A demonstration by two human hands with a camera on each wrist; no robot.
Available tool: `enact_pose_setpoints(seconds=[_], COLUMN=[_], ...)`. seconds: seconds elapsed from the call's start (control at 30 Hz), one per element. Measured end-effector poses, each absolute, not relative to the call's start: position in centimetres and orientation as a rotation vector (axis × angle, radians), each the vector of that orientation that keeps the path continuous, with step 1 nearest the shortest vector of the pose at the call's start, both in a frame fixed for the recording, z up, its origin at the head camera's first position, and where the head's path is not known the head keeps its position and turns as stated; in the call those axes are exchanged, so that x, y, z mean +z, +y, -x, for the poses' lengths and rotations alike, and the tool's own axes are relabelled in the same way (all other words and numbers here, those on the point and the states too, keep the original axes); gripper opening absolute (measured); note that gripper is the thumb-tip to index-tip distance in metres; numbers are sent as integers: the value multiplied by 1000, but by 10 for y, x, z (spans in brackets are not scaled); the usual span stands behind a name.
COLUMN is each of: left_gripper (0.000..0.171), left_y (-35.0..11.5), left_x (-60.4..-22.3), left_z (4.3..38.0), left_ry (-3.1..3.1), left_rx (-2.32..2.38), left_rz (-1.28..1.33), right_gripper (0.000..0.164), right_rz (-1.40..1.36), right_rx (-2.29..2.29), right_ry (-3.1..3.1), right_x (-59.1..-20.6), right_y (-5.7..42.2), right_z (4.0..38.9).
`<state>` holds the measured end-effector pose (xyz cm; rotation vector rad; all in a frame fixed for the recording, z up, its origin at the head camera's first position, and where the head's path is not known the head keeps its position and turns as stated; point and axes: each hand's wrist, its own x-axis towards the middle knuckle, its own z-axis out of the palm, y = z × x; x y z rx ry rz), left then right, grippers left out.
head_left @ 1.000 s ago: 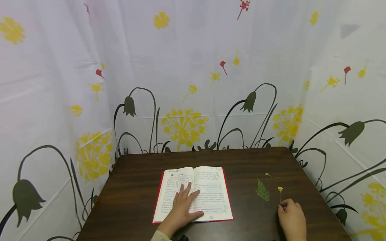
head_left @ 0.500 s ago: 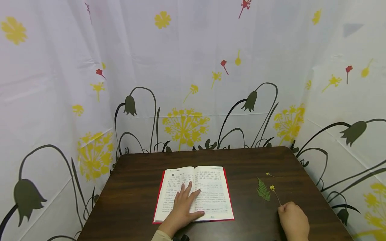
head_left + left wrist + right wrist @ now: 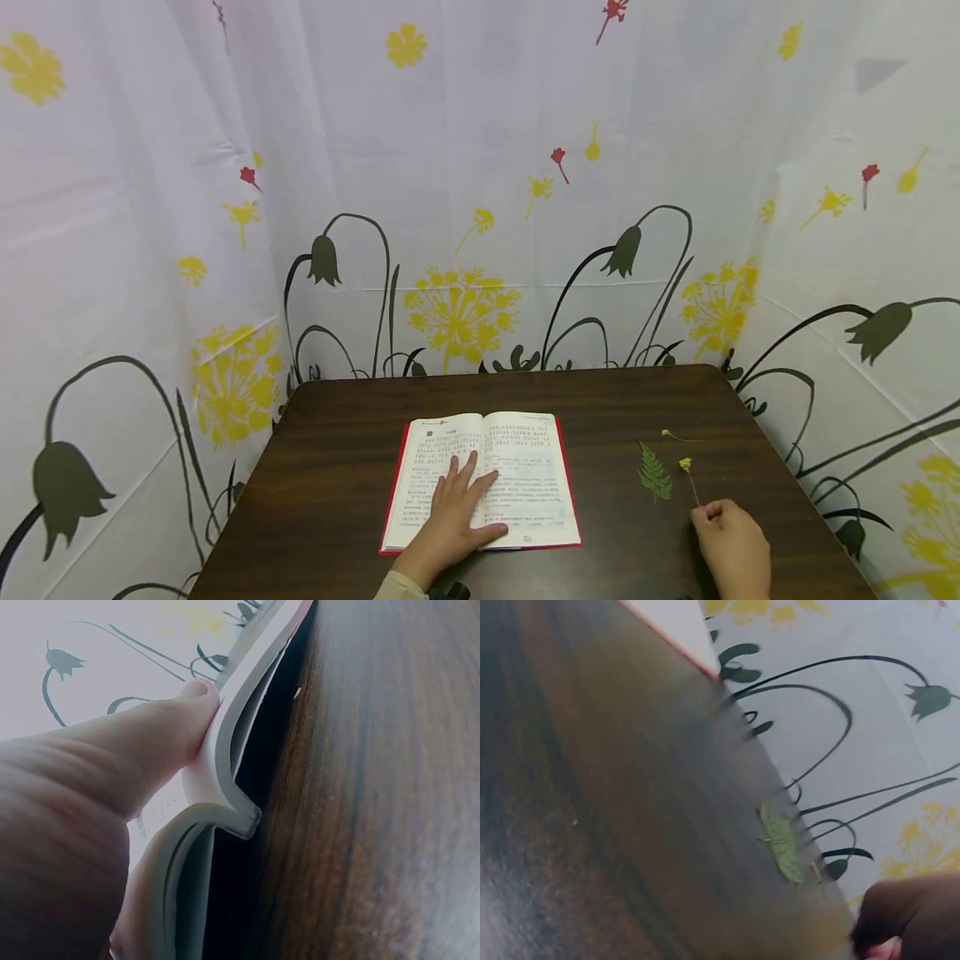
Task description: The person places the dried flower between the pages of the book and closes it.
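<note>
An open book (image 3: 525, 492) with a red cover lies on the table. Spread across its pages near the fold, my left hand (image 3: 453, 517) rests with straight fingers; the left wrist view has its thumb (image 3: 172, 720) on the page by the lower edge. To the right, my right hand (image 3: 731, 537) pinches the stem of a small yellow flower (image 3: 686, 464) between thumb and finger. A green fern leaf (image 3: 654, 473) lies left of that flower. In the right wrist view only part of the right hand (image 3: 919, 915) shows, and the flower is hidden.
Behind the fern, a second small yellow flower (image 3: 667, 432) with a thin stem lies on the dark wooden table (image 3: 322, 467). A white curtain (image 3: 480, 150) printed with flowers hangs beyond the table's far and side edges.
The held flower's head has swung left, then slightly back right, and the right hand has shifted a little to the right. My left hand stays on the book.
</note>
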<state>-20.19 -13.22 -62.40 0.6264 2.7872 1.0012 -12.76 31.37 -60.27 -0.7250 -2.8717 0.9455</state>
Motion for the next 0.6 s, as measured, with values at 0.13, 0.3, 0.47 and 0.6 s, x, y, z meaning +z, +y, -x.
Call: enact_pose_setpoints(seconds=[0.13,0.3,0.47,0.6], left_gripper=[88,89,89,89], left_y=[-132,-132,-132,-131], left_x=[-623,-626,-625,-626], left_z=[202,203,205,203], left_ry=[2771,2770,2774,2771], left_rx=[1007,992,1005,1001], left_rz=[-626,-622,-628,-618], right_gripper=[24,16,6,12], right_rz=[771,719,471,340], right_rx=[1021,1211,1240,1390], right_ry=[-2707,-2558,-2438,-2388], right_x=[-596,-580,-567,-565], right_y=[303,269,227,193], right_z=[127,133,153,170])
